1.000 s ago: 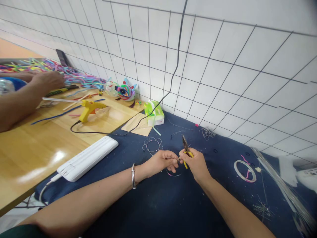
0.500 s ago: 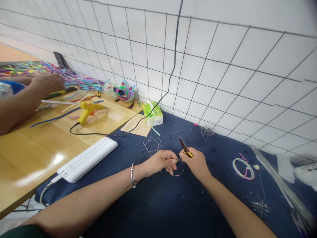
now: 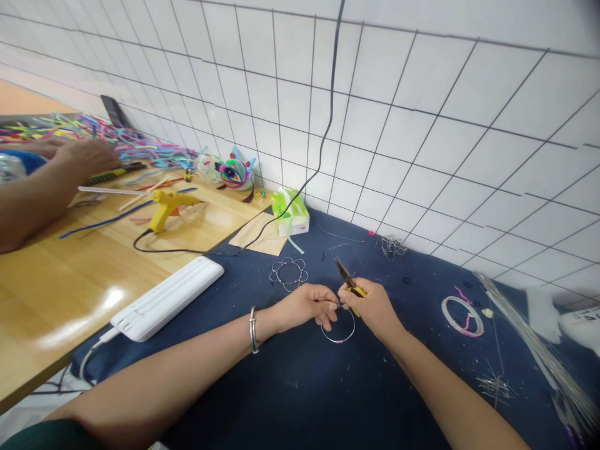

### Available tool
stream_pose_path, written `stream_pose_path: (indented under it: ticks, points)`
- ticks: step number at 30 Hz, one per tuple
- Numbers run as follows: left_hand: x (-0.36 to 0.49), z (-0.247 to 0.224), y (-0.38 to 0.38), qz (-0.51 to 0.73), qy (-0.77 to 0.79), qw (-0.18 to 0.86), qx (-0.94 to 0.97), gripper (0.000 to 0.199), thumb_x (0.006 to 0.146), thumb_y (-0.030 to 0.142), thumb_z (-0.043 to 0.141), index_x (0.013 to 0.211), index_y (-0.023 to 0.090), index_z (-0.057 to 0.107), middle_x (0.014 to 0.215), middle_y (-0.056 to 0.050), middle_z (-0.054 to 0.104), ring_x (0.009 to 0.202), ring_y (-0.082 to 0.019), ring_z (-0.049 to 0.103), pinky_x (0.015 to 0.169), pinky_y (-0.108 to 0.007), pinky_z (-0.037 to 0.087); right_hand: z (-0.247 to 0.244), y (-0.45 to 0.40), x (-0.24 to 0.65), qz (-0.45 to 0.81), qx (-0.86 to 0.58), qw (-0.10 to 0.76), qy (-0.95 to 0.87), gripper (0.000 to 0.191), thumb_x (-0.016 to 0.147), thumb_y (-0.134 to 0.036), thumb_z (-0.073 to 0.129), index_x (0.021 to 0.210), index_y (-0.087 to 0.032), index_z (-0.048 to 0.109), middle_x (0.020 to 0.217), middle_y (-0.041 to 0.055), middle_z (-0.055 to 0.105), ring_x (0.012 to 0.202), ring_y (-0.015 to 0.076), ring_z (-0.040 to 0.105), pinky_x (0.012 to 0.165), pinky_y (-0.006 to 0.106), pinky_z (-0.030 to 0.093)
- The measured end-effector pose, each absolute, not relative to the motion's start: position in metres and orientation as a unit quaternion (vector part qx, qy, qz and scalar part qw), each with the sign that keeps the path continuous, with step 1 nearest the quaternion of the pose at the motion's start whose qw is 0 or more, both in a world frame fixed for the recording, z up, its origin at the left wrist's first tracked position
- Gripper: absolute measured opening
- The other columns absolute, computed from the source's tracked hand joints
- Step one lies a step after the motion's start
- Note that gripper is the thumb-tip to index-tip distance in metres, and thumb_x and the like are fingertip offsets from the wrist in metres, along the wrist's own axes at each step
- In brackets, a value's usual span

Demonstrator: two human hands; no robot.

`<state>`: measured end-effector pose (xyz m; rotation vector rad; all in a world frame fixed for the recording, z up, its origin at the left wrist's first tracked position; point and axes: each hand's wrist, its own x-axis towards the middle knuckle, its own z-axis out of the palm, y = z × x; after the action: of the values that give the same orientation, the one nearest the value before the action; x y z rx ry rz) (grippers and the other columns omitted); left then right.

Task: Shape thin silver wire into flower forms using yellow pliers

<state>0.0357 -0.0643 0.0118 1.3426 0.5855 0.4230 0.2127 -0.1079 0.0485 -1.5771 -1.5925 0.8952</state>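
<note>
Left hand (image 3: 313, 305) and right hand (image 3: 372, 306) close together, fingertips nearly meeting; can't tell if they touch. Thin round silver wire ring (image 3: 350, 335) with 1 small pink band (image 3: 340, 342) hangs below the fingertips, between the 2 hands, pink band at the bottom. Left thumb and fingers pinched on the ring's top; right fingertips right at the same spot, exact grip too small to tell. Right hand also clasps yellow-handled dark metal pliers (image 3: 345, 275), nose pointing up and slightly left. Flower-shaped silver wire ring (image 3: 289, 262) lies on the dark blue cloth (image 3: 281, 387), just beyond left hand. White plastic power strip (image 3: 169, 299) left of it. Other person's hand (image 3: 89, 156) far left, over the wooden table (image 3: 60, 275).
</note>
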Motion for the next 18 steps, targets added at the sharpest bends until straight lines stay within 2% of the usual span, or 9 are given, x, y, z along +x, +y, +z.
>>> stream_pose_path:
  ticks: [11,14,18]
  points:
    - [0.0355,0.0111,-0.0668,0.188,0.268,0.678,0.658,0.015,0.080,0.020,0.048,0.088,0.012,0.057,0.078,-0.005,0.066,0.059,-0.011,0.063,0.056,-0.021,0.046,0.0452,-0.1088,0.2103,0.343,-0.613,0.346,-0.622,0.017,0.075,-0.031,0.052,0.080,-0.019,0.062,0.066,-0.0003,0.061,0.063,0.0134,0.055,0.059,0.023,0.039]
    - [0.0351,0.0140,-0.0670,0.206,0.283,0.642,0.682,0.013,0.078,0.016,0.046,0.084,0.013,0.057,0.076,-0.004,0.065,0.058,-0.010,0.062,0.053,-0.019,0.045,0.0481,-0.1085,0.2108,0.329,-0.622,0.329,-0.629,0.020,0.077,-0.035,0.050,0.082,-0.020,0.062,0.069,-0.0002,0.062,0.066,0.0139,0.056,0.060,0.023,0.039]
    - [0.0339,0.0172,-0.0637,0.230,0.328,0.573,0.715,0.014,0.079,0.020,0.045,0.080,0.014,0.058,0.072,-0.002,0.064,0.055,-0.009,0.061,0.052,-0.018,0.045,0.0523,-0.1098,0.2161,0.260,-0.641,0.292,-0.660,0.022,0.081,-0.039,0.047,0.084,-0.022,0.060,0.075,-0.0010,0.062,0.069,0.0141,0.055,0.062,0.024,0.038]
